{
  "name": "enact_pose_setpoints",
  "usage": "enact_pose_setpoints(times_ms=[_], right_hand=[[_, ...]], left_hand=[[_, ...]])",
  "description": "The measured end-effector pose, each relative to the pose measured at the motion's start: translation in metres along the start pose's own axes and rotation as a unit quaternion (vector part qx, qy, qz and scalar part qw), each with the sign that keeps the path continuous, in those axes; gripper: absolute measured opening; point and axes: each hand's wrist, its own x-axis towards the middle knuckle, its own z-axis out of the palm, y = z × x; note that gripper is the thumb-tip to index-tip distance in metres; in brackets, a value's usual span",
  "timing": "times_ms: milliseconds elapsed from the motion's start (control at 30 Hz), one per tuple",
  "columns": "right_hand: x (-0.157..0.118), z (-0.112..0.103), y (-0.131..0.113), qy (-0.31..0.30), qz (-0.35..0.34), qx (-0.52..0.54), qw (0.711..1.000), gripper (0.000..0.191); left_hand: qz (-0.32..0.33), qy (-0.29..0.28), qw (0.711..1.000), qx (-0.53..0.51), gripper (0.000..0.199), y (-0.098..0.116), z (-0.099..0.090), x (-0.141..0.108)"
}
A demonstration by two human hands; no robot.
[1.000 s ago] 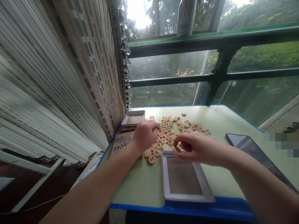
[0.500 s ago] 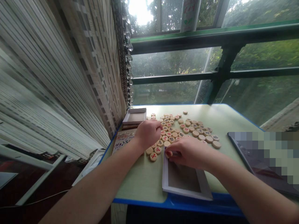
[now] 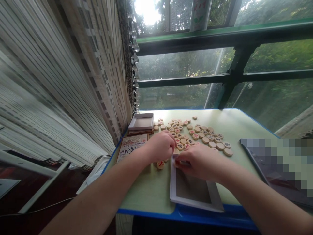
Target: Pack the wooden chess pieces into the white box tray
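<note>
Round wooden Chinese chess pieces (image 3: pixel 210 137) with red and dark characters lie spread over the table, some face down. My right hand (image 3: pixel 197 160) reaches over the far left corner of a shallow open cardboard box (image 3: pixel 193 187), its fingers pinched on a chess piece (image 3: pixel 176 163) inside that corner. Close beside it, my left hand (image 3: pixel 161 145) is closed above the pieces near the box's corner; its fingertips are turned away, so anything in them is hidden. A red-marked piece (image 3: pixel 160 164) lies just below my left wrist.
Left on the pale, blue-edged table (image 3: pixel 144 195) are a printed Chinese chess box (image 3: pixel 130 143) and an open white box tray (image 3: pixel 141 122). A dark flat object (image 3: pixel 259 160), partly blurred out, lies at the right edge. Curtains (image 3: pixel 97 65) hang at left; windows stand behind.
My left hand has moved right and slightly nearer, close to my right hand and the box corner. My right hand stays at the corner, the piece in its fingers now less visible.
</note>
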Motion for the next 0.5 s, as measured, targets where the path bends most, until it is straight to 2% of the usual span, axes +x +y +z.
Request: enact_pose_setpoints(times_ms=[267,500], right_hand=[[0.0001,0.0024,0.0014,0.02,-0.006,-0.004,1.0,0.02],[0.0005,0.0041,0.0035,0.024,-0.001,-0.007,1.0,0.024]], left_hand=[[0.008,-0.001,1.0,0.009,0.024,-0.0023,0.0025,-0.0001],[0.016,0.003,0.999,0.031,0.023,-0.001,0.0014,-0.0011]])
